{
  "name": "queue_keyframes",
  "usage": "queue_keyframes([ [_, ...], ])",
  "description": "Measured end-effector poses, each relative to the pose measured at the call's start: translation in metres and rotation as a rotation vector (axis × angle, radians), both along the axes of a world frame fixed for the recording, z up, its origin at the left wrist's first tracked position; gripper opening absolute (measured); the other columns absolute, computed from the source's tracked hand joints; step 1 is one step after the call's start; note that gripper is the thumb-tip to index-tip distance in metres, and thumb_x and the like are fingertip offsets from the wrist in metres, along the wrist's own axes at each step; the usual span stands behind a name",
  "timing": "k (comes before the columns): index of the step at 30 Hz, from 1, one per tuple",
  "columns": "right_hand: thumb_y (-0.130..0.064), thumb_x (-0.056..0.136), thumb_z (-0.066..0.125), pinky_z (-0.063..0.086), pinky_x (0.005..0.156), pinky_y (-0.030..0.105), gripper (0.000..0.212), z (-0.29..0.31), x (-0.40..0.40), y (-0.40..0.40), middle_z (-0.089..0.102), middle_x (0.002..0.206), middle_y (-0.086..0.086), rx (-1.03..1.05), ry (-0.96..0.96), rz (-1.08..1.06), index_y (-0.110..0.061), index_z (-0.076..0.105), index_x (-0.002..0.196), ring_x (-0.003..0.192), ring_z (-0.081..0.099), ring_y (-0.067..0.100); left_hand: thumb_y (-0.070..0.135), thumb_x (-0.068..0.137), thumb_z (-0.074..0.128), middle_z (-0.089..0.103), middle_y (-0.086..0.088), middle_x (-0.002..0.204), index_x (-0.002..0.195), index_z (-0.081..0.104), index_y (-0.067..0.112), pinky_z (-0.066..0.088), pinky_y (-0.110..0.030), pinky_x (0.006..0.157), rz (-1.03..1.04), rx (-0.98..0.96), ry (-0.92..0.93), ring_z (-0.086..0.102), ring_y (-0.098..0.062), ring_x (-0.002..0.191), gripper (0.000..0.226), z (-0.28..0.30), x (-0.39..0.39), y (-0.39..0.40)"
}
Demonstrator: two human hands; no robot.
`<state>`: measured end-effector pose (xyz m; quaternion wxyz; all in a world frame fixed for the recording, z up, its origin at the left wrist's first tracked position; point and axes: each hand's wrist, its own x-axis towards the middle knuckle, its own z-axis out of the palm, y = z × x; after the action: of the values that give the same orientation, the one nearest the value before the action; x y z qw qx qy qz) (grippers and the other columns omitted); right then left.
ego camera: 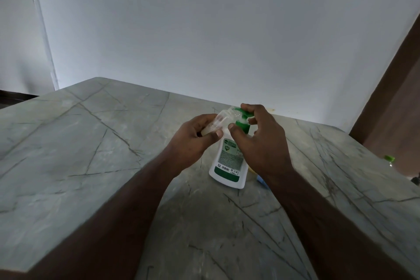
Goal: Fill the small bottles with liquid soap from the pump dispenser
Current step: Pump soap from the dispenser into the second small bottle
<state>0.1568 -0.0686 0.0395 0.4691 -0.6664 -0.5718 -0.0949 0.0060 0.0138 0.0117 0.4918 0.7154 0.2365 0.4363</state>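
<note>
Left hand (193,136) grips a small clear bottle (221,118), fingers curled round its body, tilting it so its open neck meets the green nozzle of the pump dispenser (230,157). Right hand (256,134) sits on the green pump head (244,114), fingers hooked over the top, thumb against the collar below. The white dispenser stands upright on the grey veined surface (91,143); a green-capped bottle (389,160) shows at the far right edge, well apart.
</note>
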Motion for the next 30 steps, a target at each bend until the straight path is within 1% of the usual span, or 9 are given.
queue_keyframes([
  [4, -0.036, 0.087, 0.068, 0.054, 0.091, 0.037, 0.048, -0.0021, 0.0004, -0.0037, 0.060, 0.126, -0.012, -0.010, 0.009, 0.006, -0.028, 0.051, 0.131, 0.108, 0.055, 0.005, 0.019, 0.098, 0.065, 0.074, 0.009, 0.113, 0.126, 0.064, 0.031, 0.058, -0.024, 0.081, 0.003, 0.006, 0.008, 0.071, -0.003, 0.101, 0.030, 0.0009, -0.0004, -0.0018],
  [9, -0.038, 0.085, 0.069, 0.053, 0.091, 0.038, 0.050, 0.0017, 0.0042, -0.0052, 0.059, 0.124, -0.015, -0.010, 0.002, 0.008, -0.029, 0.052, 0.131, 0.108, 0.054, 0.006, 0.014, 0.097, 0.065, 0.074, 0.009, 0.112, 0.122, 0.064, 0.031, 0.055, -0.013, 0.071, -0.013, -0.011, -0.002, 0.071, 0.002, 0.097, 0.030, 0.0031, -0.0007, -0.0053],
  [12, -0.036, 0.084, 0.069, 0.053, 0.089, 0.035, 0.049, 0.0017, 0.0038, -0.0043, 0.057, 0.120, -0.018, -0.006, 0.002, 0.012, -0.029, 0.053, 0.130, 0.106, 0.054, 0.004, 0.015, 0.098, 0.065, 0.074, 0.011, 0.110, 0.120, 0.064, 0.033, 0.054, -0.012, 0.069, -0.006, 0.001, -0.001, 0.070, 0.005, 0.094, 0.029, 0.0034, -0.0006, -0.0050],
  [15, -0.035, 0.085, 0.070, 0.053, 0.087, 0.030, 0.048, -0.0005, 0.0029, -0.0032, 0.059, 0.123, -0.015, 0.004, -0.002, 0.018, -0.028, 0.053, 0.129, 0.105, 0.055, 0.003, 0.015, 0.098, 0.064, 0.074, 0.011, 0.109, 0.121, 0.064, 0.032, 0.053, -0.011, 0.069, -0.002, 0.010, -0.004, 0.070, 0.005, 0.093, 0.028, 0.0023, 0.0001, -0.0032],
  [18, -0.034, 0.086, 0.069, 0.052, 0.087, 0.029, 0.047, -0.0039, 0.0026, -0.0037, 0.061, 0.125, -0.013, 0.009, -0.008, 0.012, -0.028, 0.053, 0.129, 0.105, 0.054, 0.002, 0.016, 0.097, 0.066, 0.074, 0.010, 0.112, 0.127, 0.064, 0.027, 0.054, -0.014, 0.071, 0.006, 0.024, 0.006, 0.070, 0.003, 0.096, 0.032, 0.0012, 0.0001, -0.0018],
  [21, -0.036, 0.086, 0.069, 0.052, 0.092, 0.033, 0.048, -0.0061, 0.0019, -0.0055, 0.060, 0.127, -0.012, 0.006, -0.012, 0.010, -0.028, 0.052, 0.130, 0.108, 0.054, 0.003, 0.016, 0.096, 0.067, 0.074, 0.012, 0.111, 0.125, 0.065, 0.029, 0.056, -0.017, 0.074, 0.008, 0.019, 0.003, 0.070, 0.002, 0.097, 0.032, 0.0008, -0.0005, -0.0022],
  [23, -0.036, 0.086, 0.069, 0.053, 0.092, 0.035, 0.048, -0.0040, 0.0025, -0.0068, 0.061, 0.125, -0.013, 0.003, -0.019, 0.012, -0.028, 0.053, 0.130, 0.108, 0.055, 0.005, 0.016, 0.096, 0.067, 0.074, 0.012, 0.111, 0.124, 0.065, 0.030, 0.055, -0.016, 0.073, 0.004, 0.012, 0.004, 0.070, 0.001, 0.097, 0.031, 0.0015, -0.0007, -0.0028],
  [25, -0.036, 0.085, 0.069, 0.054, 0.090, 0.036, 0.047, 0.0000, 0.0028, -0.0081, 0.061, 0.123, -0.013, 0.004, -0.021, 0.010, -0.027, 0.053, 0.128, 0.107, 0.056, 0.006, 0.016, 0.096, 0.067, 0.075, 0.009, 0.113, 0.127, 0.065, 0.027, 0.055, -0.017, 0.074, 0.002, 0.009, 0.008, 0.071, -0.002, 0.099, 0.033, 0.0018, -0.0009, -0.0026],
  [30, -0.037, 0.085, 0.068, 0.053, 0.090, 0.038, 0.044, 0.0034, 0.0038, -0.0073, 0.062, 0.121, -0.014, 0.006, -0.022, 0.005, -0.027, 0.055, 0.127, 0.107, 0.056, 0.007, 0.014, 0.096, 0.067, 0.075, 0.004, 0.115, 0.130, 0.065, 0.021, 0.057, -0.028, 0.083, 0.004, 0.007, 0.003, 0.072, -0.011, 0.104, 0.035, 0.0003, -0.0004, -0.0012],
])
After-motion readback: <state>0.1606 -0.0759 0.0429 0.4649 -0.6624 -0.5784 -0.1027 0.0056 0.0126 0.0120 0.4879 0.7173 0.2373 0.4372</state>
